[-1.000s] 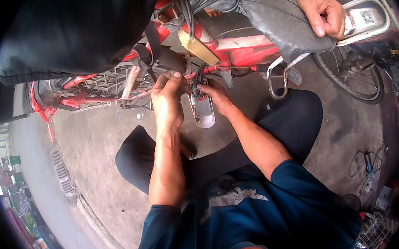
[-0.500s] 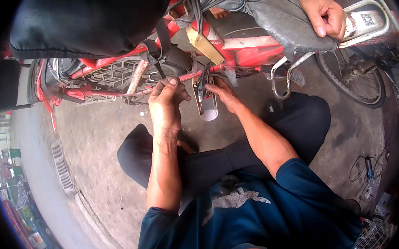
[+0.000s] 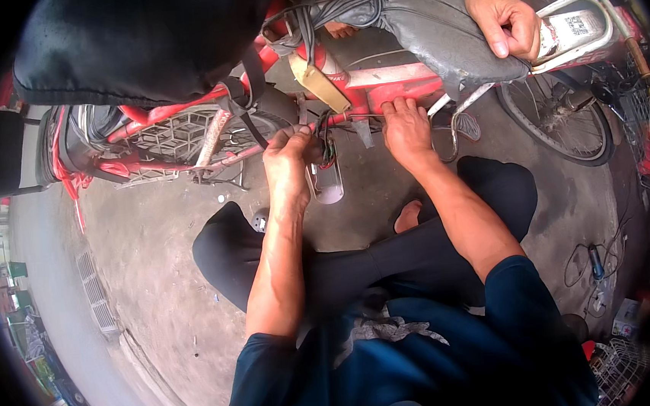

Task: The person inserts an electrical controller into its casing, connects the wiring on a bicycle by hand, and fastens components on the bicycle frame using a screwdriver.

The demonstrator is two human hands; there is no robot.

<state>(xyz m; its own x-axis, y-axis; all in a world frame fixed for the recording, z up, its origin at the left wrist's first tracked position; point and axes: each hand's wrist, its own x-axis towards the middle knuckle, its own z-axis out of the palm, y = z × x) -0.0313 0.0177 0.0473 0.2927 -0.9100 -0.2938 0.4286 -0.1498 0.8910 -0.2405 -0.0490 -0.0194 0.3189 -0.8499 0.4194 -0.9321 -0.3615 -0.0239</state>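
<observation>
My left hand (image 3: 285, 160) is closed just beside a bundle of wires (image 3: 326, 138) hanging below the red bicycle frame (image 3: 389, 91). What its fingers hold is hidden; a dark strap-like strip reaches them from above. Under the wires hangs an open silver oblong case (image 3: 328, 187), partly hidden. My right hand (image 3: 409, 131) reaches the lower red tube with bent fingers drawn together; whatever they grip cannot be made out. A tan block (image 3: 318, 85) is tied above the wires.
A co-worker's hand (image 3: 513, 24) rests on the grey seat cover (image 3: 429, 23). A black padded bag (image 3: 133, 42) overhangs the left. A spoked wheel (image 3: 506, 101) stands at right. My folded legs are below. A tool with cable (image 3: 596, 262) lies at lower right.
My right hand has left the case and wires and moved right and up to the red tube. My left hand stays near the wires, shifted slightly right.
</observation>
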